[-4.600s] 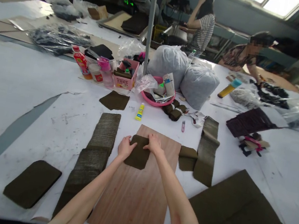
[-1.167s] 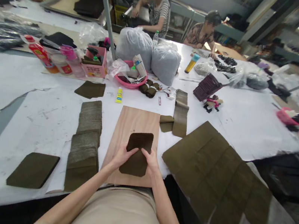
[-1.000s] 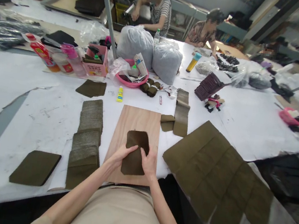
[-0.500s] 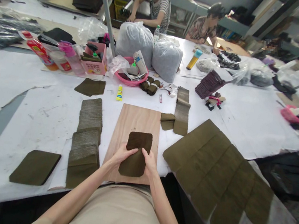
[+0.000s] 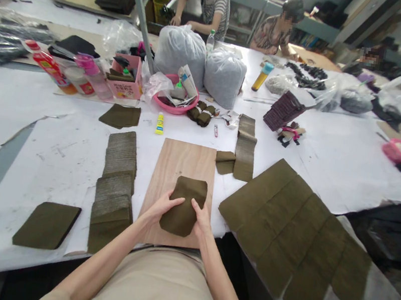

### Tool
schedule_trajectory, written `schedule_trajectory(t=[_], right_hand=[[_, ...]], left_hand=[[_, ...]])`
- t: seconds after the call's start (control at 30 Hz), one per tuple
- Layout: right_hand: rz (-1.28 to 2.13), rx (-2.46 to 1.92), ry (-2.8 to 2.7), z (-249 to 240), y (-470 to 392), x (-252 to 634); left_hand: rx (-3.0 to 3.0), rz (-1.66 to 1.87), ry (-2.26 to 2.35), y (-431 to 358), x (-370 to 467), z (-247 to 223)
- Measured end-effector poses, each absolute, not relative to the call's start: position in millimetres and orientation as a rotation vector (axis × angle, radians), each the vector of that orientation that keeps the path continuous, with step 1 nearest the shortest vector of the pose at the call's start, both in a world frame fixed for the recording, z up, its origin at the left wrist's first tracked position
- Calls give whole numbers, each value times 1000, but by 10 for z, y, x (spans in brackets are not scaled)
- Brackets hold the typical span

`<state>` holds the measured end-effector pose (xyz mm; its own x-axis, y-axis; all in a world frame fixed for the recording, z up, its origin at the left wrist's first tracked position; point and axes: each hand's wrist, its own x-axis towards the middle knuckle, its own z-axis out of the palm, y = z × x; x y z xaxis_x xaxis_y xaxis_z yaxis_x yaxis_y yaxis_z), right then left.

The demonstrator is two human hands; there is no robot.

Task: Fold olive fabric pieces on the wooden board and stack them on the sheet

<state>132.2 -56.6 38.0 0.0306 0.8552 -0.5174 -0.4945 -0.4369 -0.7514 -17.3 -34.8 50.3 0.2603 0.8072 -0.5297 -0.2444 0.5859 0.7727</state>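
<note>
Between my two hands is a stack of olive fabric pieces (image 5: 184, 207) with cut corners, held above a wooden board (image 5: 176, 159). My left hand (image 5: 164, 208) grips its left edge, thumb on top. On the right edge my right hand (image 5: 201, 217) has its thumb pressed on the top face; the fingers of both hands are hidden underneath. Left of the board lies a fanned row of olive fabric pieces (image 5: 115, 197). A neat olive stack (image 5: 47, 225) rests farther left. To the right, large olive panels (image 5: 287, 224) lie side by side.
Beyond the board are a yellow tube (image 5: 160, 124), a pink basket (image 5: 174, 109), small snips (image 5: 216, 130) and a strip of olive pieces (image 5: 245, 149). Stuffed white bags (image 5: 181, 55) and bottles (image 5: 52, 65) stand farther back. Two co-workers (image 5: 217, 8) sit across the table.
The held stack has turned slightly and its top face now looks smooth, where ridged layered edges showed at its far end before. Both hands keep their grip.
</note>
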Motion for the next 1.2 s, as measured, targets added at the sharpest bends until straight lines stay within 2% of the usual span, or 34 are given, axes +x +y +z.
schedule_trajectory(t=[0.13, 0.3, 0.4, 0.47, 0.53, 0.73, 0.93, 1.07, 1.2], right_hand=[[1580, -1302, -455, 390, -583, 1266], [1177, -1491, -805, 445, -589, 1254], [1372, -1372, -744, 406, -562, 1275], [1597, -1283, -621, 356, -554, 1284], [1661, -1267, -581, 315, -560, 1288], [1123, -1552, -1080, 287, -565, 1312], [1350, -1435, -869, 165, -510, 1305], [1120, -1559, -1095, 170, -530, 1342], [1116, -1582, -1124, 192, -483, 1405]], left_hand=[[666, 782, 1108, -311, -145, 484], [737, 835, 1121, -239, -141, 483], [567, 754, 1065, -171, -175, 511], [615, 728, 1045, -118, -196, 540], [744, 769, 1037, -70, -209, 562], [777, 781, 1117, 23, -203, 511], [1123, 852, 1152, 114, -136, 518], [808, 745, 1136, 97, -114, 480], [1076, 754, 1152, 91, -89, 467]])
